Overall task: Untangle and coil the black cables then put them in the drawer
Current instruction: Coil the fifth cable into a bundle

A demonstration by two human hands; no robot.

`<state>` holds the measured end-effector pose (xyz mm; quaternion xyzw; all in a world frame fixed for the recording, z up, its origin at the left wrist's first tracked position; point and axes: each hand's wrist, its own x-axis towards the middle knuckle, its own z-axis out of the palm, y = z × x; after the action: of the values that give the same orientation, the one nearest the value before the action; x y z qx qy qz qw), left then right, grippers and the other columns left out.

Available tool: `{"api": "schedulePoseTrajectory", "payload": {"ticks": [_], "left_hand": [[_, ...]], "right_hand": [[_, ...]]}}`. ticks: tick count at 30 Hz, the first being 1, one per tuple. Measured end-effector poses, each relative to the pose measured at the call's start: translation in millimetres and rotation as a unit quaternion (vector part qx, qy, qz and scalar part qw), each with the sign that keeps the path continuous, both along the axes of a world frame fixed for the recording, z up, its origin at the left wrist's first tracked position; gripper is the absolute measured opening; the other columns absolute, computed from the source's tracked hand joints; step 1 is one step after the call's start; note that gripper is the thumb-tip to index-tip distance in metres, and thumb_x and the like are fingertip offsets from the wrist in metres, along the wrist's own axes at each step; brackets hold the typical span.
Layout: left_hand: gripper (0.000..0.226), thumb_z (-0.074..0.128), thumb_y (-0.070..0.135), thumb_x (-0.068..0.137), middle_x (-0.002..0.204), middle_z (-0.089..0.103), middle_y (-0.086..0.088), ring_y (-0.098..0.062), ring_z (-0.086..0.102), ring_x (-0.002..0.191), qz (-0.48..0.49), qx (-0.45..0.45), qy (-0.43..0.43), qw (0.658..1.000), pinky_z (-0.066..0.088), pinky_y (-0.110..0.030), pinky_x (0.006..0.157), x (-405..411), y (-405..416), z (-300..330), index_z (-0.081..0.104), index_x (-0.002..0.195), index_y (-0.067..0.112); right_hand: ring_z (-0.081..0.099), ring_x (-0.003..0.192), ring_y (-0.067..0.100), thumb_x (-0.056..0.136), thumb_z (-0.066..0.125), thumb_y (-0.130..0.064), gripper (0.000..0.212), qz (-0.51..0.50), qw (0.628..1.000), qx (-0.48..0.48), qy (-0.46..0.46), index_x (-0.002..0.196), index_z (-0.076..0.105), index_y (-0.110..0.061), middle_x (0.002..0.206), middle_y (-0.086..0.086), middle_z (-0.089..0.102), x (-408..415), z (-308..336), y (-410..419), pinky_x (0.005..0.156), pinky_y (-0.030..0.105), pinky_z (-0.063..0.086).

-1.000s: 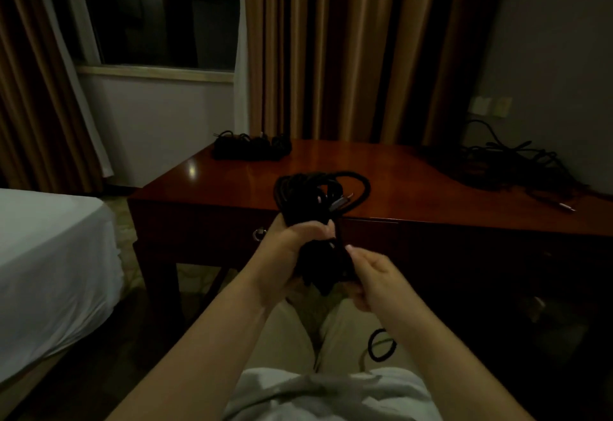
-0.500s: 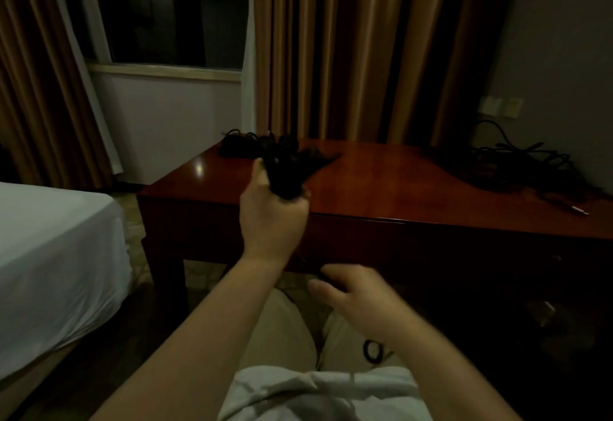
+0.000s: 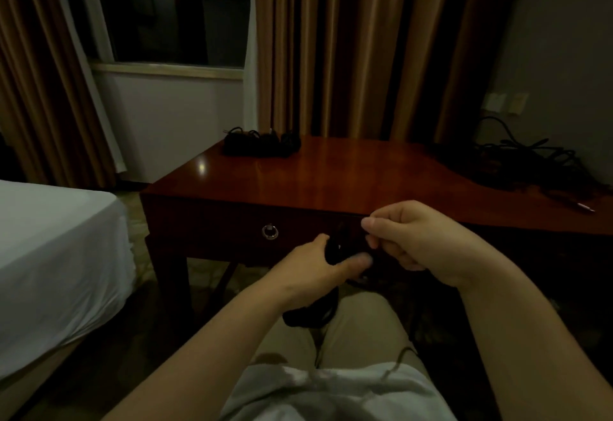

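My left hand (image 3: 315,264) grips a black cable (image 3: 338,248) in front of the desk's drawer (image 3: 232,228), which is closed and has a ring pull (image 3: 270,231). A dark coil of that cable (image 3: 311,311) hangs below my left wrist over my lap. My right hand (image 3: 421,241) is just to the right, its fingers curled and pinching the cable's upper end. Several coiled black cables (image 3: 262,140) lie at the desk's back left corner. A tangled heap of black cables (image 3: 517,161) lies at the back right.
The glossy wooden desk (image 3: 348,181) stands straight ahead of my knees. A bed with a white sheet (image 3: 56,241) is at the left. Curtains (image 3: 348,45) and a dark window (image 3: 172,9) are behind the desk. A plug tip (image 3: 587,209) pokes out at the right edge.
My left hand came down from above the desk to a spot in front of the drawer. My right hand rose from my lap and now pinches the cable beside it.
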<state>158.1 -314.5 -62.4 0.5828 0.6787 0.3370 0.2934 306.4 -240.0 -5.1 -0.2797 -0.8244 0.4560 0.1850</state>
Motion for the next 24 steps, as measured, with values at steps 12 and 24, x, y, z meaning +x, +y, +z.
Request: {"api": "schedulePoseTrajectory", "payload": {"ticks": [12, 24], "left_hand": [[0.063, 0.059, 0.018, 0.06, 0.067, 0.054, -0.007, -0.016, 0.054, 0.054, -0.061, 0.142, -0.516, 0.842, 0.048, -0.026, 0.05, 0, -4, 14, 0.053, 0.122, 0.011], [0.009, 0.051, 0.007, 0.087, 0.074, 0.061, -0.004, -0.018, 0.06, 0.069, 0.179, 0.268, -0.602, 0.731, 0.049, -0.031, 0.065, -5, 6, 25, 0.059, 0.084, 0.007]], "right_hand": [[0.036, 0.041, 0.008, 0.09, 0.038, -0.042, 0.039, -0.009, 0.971, -0.144, 0.19, 0.073, 0.049, -0.009, 0.049, -0.006, 0.042, -31, -71, -4, 0.042, 0.019, 0.026], [0.041, 0.051, 0.007, 0.098, 0.033, -0.037, 0.042, -0.013, 0.999, -0.038, 0.011, 0.069, 0.052, -0.013, 0.057, -0.002, 0.045, -40, -94, -17, 0.054, 0.023, 0.034]]}}
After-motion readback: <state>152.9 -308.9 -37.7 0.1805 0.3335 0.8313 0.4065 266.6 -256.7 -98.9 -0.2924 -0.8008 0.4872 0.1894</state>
